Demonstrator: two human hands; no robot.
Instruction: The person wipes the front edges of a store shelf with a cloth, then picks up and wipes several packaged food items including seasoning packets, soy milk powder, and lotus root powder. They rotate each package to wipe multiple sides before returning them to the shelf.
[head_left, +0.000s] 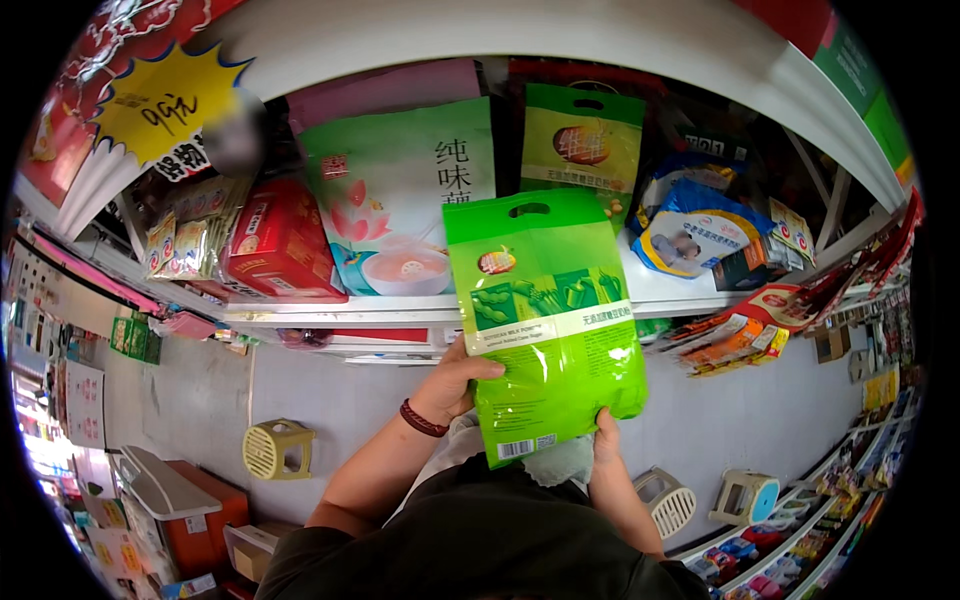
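My left hand (455, 375) grips the left side of a green bag of soybean milk powder (555, 382), its thumb lying across the front. At the bag's lower right corner, my right hand (606, 436) has its thumb on the front, while its other fingers are hidden. The bag is tilted in front of the shelf, with its printed panel facing me and a handle slot at the top. A pale crumpled piece of cloth or film (561, 463) shows below the bag, beside my right hand. Behind it, a similar green-topped bag (581, 146) stands on the white shelf (397, 306).
Left on the shelf are a large lotus-printed bag (401, 195), a red box (281, 244) and small sachets (199, 225). Blue-and-white bags (694, 229) lie right. Hanging packets (739, 337) jut out. Stools (277, 448) and an orange bin (196, 517) stand on the floor.
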